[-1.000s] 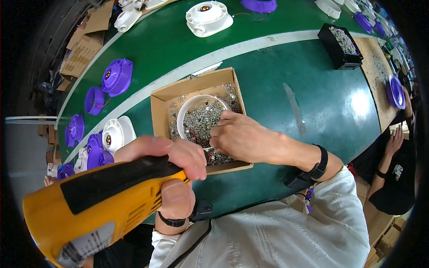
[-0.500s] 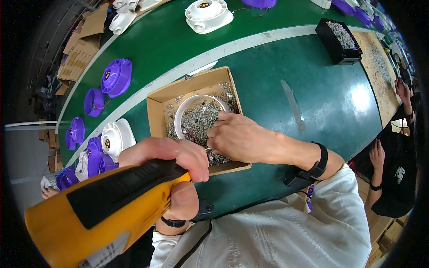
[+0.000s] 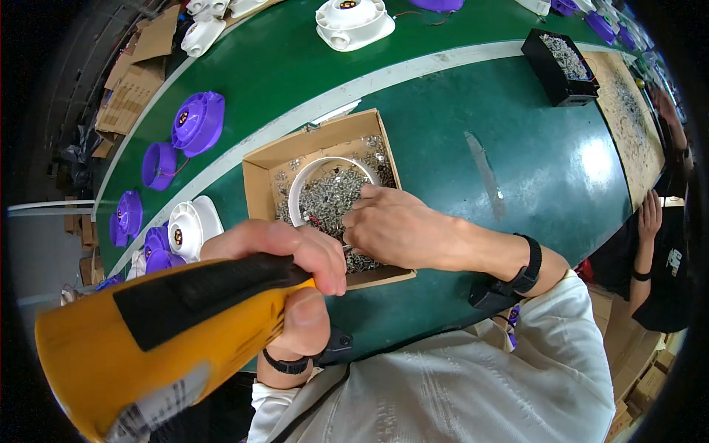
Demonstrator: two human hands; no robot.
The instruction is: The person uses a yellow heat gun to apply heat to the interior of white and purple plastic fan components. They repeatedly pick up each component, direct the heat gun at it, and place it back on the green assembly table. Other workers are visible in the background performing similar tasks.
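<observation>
My left hand [image 3: 301,277] is wrapped round a yellow-and-black handheld power tool [image 3: 177,325], its thick rear end toward the lower left. The tool's front is hidden behind my fingers. Beside it, my right hand [image 3: 402,225] reaches into an open cardboard box [image 3: 262,196], fingers curled together over the small metal parts [image 3: 332,193]. Whatever those fingertips hold is out of sight. A white ring [image 3: 297,190] lies among the metal parts, its right side partly behind my right hand. A bit of red shows near the ring's lower edge.
Purple housings [image 3: 198,124] and white housings [image 3: 354,23] stand on the green belt [image 3: 266,81] beyond a pale rail. A black bin [image 3: 550,77] of small metal parts is at the far right. Another person's hand [image 3: 650,214] is at the right edge.
The housings on the belt have shifted slightly rightward. The power tool's rear end has swung a little left and down. My right hand has barely moved; the person at right has moved their arms.
</observation>
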